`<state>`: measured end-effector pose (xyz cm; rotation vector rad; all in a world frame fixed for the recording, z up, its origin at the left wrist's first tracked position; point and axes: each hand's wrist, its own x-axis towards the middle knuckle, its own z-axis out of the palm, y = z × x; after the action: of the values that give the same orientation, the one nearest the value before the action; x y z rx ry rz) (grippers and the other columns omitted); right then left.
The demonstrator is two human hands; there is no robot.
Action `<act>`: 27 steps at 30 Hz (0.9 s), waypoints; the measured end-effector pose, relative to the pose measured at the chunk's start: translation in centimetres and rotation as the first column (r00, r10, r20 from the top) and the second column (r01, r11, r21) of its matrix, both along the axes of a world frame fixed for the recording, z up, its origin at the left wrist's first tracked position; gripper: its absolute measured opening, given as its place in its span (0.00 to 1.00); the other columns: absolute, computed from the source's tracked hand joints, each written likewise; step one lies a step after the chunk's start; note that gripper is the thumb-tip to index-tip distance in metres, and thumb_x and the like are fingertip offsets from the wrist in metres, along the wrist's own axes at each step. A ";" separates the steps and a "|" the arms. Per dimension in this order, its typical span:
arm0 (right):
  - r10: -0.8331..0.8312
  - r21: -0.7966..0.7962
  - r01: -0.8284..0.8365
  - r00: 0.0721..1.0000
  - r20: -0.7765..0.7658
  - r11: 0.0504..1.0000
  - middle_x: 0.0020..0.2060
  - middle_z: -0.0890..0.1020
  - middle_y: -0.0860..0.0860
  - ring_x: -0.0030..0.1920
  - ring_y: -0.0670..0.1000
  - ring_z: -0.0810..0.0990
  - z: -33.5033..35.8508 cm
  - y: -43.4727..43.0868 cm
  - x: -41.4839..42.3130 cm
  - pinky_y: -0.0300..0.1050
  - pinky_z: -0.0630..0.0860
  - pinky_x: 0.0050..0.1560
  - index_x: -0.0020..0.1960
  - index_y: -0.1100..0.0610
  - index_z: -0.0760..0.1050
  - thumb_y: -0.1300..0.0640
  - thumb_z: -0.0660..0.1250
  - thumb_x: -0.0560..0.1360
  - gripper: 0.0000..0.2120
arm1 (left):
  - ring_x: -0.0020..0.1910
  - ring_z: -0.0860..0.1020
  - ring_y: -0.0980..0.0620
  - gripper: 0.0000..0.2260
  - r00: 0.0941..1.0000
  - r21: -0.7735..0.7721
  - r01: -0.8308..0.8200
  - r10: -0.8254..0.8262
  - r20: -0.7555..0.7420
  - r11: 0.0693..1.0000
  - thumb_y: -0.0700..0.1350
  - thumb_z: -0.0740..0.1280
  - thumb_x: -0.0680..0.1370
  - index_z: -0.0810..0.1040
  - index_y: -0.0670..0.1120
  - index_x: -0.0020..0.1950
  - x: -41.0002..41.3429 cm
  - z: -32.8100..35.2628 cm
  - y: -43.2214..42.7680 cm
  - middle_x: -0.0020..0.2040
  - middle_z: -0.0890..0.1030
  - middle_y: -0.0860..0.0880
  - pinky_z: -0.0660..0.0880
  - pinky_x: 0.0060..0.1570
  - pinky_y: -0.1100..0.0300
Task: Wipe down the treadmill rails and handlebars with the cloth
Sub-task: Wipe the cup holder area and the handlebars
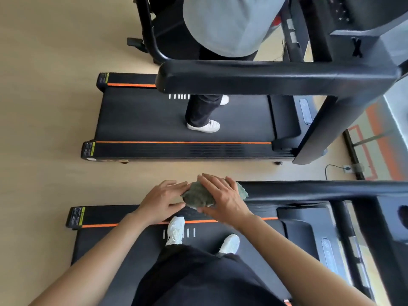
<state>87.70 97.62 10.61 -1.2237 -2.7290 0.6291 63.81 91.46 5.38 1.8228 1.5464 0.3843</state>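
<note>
Your two hands meet at the end of the black handlebar (309, 190) on your left side. The cloth (195, 196) is grey-green and bunched up. It sits right on the tip of that handlebar, between your hands.

Your right hand (223, 197) lies over the top of the cloth. Its fingers bend over the far side and the thumb tucks under the near side, so it grips the cloth against the bar. Your left hand (162, 200) is open. Its fingers are nearly straight, and its fingertips and thumb touch the loose end of the cloth.

Below your hands is the side rail (106, 214) with an orange stripe. Your white shoes (175, 230) stand on the dark belt (123, 250), one close to that rail.

Across the tan floor (44, 107) stands a second treadmill (143, 113). Another person (225, 25) in a pale top stands on it.
</note>
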 end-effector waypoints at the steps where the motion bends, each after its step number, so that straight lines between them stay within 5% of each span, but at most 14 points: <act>1: -0.014 -0.029 0.013 0.999 -0.031 0.999 0.73 0.71 0.49 0.69 0.53 0.73 0.3 0.2 0.0 0.57 0.65 0.69 0.77 0.51 0.64 0.38 0.72 0.69 0.40 | 0.74 0.66 0.53 0.29 0.999 -0.024 0.037 -0.038 -0.035 0.999 0.53 0.68 0.77 0.66 0.61 0.78 -0.6 -0.1 0.1 0.75 0.67 0.65 0.70 0.68 0.53; 4: -0.079 -0.007 0.079 0.996 -0.052 0.997 0.66 0.76 0.50 0.60 0.55 0.79 1.4 0.7 0.0 0.52 0.77 0.58 0.69 0.53 0.73 0.39 0.67 0.74 0.28 | 0.74 0.66 0.58 0.32 0.999 -0.068 -0.037 0.037 0.000 0.997 0.56 0.64 0.72 0.68 0.60 0.77 -1.4 0.6 0.0 0.76 0.67 0.63 0.67 0.72 0.56; 9: -0.104 0.014 0.104 0.994 -0.016 0.994 0.54 0.83 0.48 0.52 0.55 0.81 1.8 0.9 -0.1 0.52 0.80 0.49 0.60 0.55 0.80 0.47 0.72 0.73 0.19 | 0.72 0.68 0.62 0.34 0.903 -0.135 -0.210 0.245 0.352 0.968 0.63 0.69 0.72 0.70 0.55 0.76 1.0 2.1 0.4 0.74 0.72 0.60 0.65 0.72 0.61; 12: -0.119 -0.010 0.119 0.993 -0.006 0.993 0.53 0.83 0.47 0.51 0.55 0.80 2.2 0.7 -0.9 0.51 0.79 0.49 0.59 0.53 0.79 0.54 0.77 0.68 0.21 | 0.72 0.69 0.62 0.31 0.886 -0.111 -0.151 0.184 0.425 0.982 0.57 0.71 0.74 0.71 0.53 0.76 2.9 1.2 0.4 0.74 0.73 0.57 0.66 0.72 0.60; 17: -0.065 -0.059 0.073 0.990 0.124 0.996 0.55 0.82 0.46 0.52 0.54 0.80 2.5 1.1 -2.9 0.47 0.76 0.50 0.62 0.51 0.78 0.50 0.78 0.67 0.25 | 0.71 0.70 0.65 0.30 0.834 -0.090 -0.244 0.256 0.489 0.966 0.42 0.75 0.75 0.72 0.56 0.75 3.1 -1.1 -0.8 0.72 0.73 0.63 0.71 0.68 0.62; 22: 0.014 -0.200 0.065 0.930 0.368 0.978 0.56 0.79 0.47 0.55 0.55 0.79 2.5 2.4 -6.3 0.47 0.73 0.52 0.64 0.47 0.74 0.45 0.72 0.71 0.23 | 0.66 0.76 0.61 0.29 0.752 -0.220 -0.312 0.381 0.537 0.924 0.39 0.77 0.73 0.75 0.52 0.72 2.7 -2.4 -1.2 0.68 0.78 0.60 0.76 0.64 0.56; 27: -0.001 -0.244 0.106 0.919 0.394 0.964 0.54 0.81 0.48 0.54 0.55 0.79 2.2 3.1 -6.8 0.48 0.74 0.50 0.62 0.46 0.74 0.43 0.72 0.70 0.22 | 0.65 0.78 0.54 0.30 0.674 -0.345 -0.303 0.456 0.582 0.888 0.36 0.78 0.71 0.77 0.60 0.68 2.6 -2.7 -1.2 0.63 0.81 0.59 0.74 0.68 0.53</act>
<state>80.87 100.67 12.80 -1.6404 -2.9859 0.8426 66.44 90.26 2.63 0.9955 1.3698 0.9047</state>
